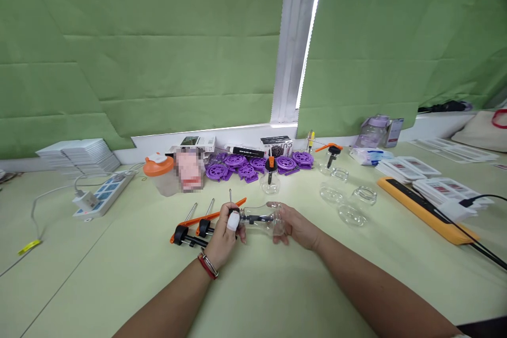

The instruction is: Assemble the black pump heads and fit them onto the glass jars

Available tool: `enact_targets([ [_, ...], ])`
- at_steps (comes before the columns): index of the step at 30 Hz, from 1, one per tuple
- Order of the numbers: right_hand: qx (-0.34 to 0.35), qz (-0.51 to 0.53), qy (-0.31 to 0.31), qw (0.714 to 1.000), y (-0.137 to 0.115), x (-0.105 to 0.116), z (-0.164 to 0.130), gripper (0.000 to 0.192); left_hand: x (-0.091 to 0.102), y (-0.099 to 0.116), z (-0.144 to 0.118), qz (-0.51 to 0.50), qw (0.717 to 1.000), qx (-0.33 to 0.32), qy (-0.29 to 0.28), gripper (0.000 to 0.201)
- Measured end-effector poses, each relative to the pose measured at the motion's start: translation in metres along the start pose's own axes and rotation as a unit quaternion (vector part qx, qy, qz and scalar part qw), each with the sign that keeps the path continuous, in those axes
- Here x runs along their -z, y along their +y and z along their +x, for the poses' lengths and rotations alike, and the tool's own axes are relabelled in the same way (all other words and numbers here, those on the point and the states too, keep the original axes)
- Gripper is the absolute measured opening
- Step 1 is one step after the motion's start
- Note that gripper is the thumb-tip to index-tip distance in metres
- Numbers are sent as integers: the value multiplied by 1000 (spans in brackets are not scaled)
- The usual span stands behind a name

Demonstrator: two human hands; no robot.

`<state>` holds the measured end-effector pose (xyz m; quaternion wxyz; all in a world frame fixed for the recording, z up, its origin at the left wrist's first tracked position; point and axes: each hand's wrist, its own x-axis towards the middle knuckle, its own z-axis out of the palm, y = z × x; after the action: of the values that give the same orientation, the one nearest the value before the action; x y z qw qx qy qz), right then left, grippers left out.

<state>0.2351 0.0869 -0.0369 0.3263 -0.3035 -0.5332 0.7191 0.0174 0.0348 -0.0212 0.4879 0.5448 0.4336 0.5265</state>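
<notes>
A pale green table (119, 274) carries the things. Purple reels (257, 162) and small boxes (245, 149) lie along its far edge, with a power strip (103, 195) and stacked white booklets (79, 154) towards the far left corner. Clear glass bulbs (348, 202) and an orange board (428, 210) lie towards the right edge.

Glossy clear plastic bottle (264, 220)

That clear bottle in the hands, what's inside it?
Inside the clear bottle runs a dark pump stem. The left hand covers the neck end, the right hand the base, hiding both ends.
</notes>
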Motion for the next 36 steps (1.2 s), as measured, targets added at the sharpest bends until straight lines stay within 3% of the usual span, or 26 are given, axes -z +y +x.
enact_targets([
  [5,9,-15,50,999,4,2,4,64,-1,2,0,7,1000,2,0,23],
  [8,54,8,27,998,-5,-1,-2,61,1,3,1,13,999,3,30,23],
  [11,77,2,-5,997,-12,-3,-6,73,2,4,1,9,999,4,42,23],
  [19,14,-21,17,1000,-2,2,2,54,1,0,0,-9,1000,9,16,26],
  [23,25,11,-1,1000,-6,2,-2,56,1,3,0,-11,1000,15,17,26],
  [27,51,28,-14,998,-9,3,-5,71,1,5,1,-8,1000,14,12,27],
  [33,1,-4,27,1000,1,5,3,59,0,1,0,-7,1000,10,-3,26],
  [36,28,5,15,999,1,4,2,58,1,4,0,-10,1000,8,0,26],
])
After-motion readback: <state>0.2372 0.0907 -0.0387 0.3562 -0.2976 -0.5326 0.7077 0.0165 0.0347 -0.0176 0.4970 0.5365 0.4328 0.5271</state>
